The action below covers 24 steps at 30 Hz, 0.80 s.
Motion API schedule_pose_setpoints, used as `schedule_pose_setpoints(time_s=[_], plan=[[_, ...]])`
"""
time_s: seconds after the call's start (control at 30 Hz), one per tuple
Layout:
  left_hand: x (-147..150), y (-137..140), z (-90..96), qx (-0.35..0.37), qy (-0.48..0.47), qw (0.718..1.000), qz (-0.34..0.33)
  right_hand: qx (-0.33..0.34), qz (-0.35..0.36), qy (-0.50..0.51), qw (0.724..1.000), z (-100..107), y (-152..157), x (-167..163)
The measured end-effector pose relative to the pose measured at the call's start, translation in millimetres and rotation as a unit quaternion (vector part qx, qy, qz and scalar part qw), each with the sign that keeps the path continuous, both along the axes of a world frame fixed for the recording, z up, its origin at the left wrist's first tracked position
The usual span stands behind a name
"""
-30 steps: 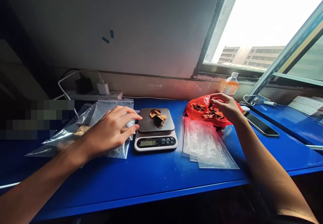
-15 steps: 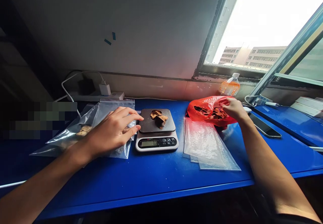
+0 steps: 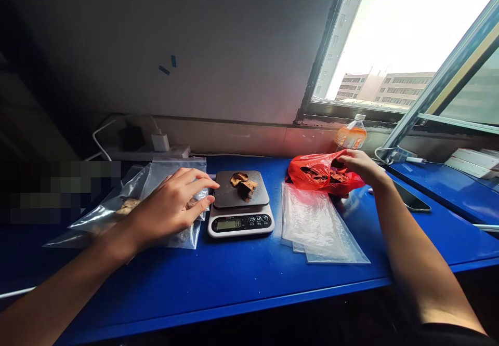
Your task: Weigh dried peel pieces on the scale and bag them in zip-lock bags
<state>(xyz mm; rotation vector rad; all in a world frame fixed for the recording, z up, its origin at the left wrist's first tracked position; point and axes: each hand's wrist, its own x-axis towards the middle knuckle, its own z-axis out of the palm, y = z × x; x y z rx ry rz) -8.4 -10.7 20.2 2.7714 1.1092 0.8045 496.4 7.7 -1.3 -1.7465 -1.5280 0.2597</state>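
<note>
While my L hand [image 3: 175, 200] hangs, fingers apart, just beside the scale [image 3: 237, 214], a nudge could shift the dried pcs [image 3: 246, 190] on it. At the red bag [image 3: 298, 178], can't tell if my R hand [image 3: 360, 165] grips anything; a tug might tip it.

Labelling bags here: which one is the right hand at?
The red bag, right of the scale; the flat bags in front of it and the bags left of the scale are clear.

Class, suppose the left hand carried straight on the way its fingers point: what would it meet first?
The left hand would probably meet the scale plate first; if raised above that, perhaps the dried pieces lying on it. Its height is unclear.
</note>
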Motion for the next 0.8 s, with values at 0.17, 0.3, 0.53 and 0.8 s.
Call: schedule_pose_setpoints(time_s=[0.17, 0.3, 0.53, 0.8], plan=[[-0.7, -0.6, -0.8, -0.007, -0.004, 1.000, -0.003, -0.043, 0.086, 0.209, 0.973, 13.2, -22.8, -9.9], [-0.9, -0.4, -1.2, -0.001, -0.004, 1.000, -0.001, -0.054, 0.118, 0.228, 0.965, 16.0, -30.1, -22.1], [2.8, -5.6, 3.7, 0.016, 0.009, 1.000, -0.019, 0.010, 0.121, 0.264, 0.957, 20.5, -35.7, -43.9], [2.3, -5.2, 2.5, 0.019, 0.018, 0.999, -0.021, 0.032, 0.167, 0.317, 0.933, 28.6, -39.6, -94.6]])
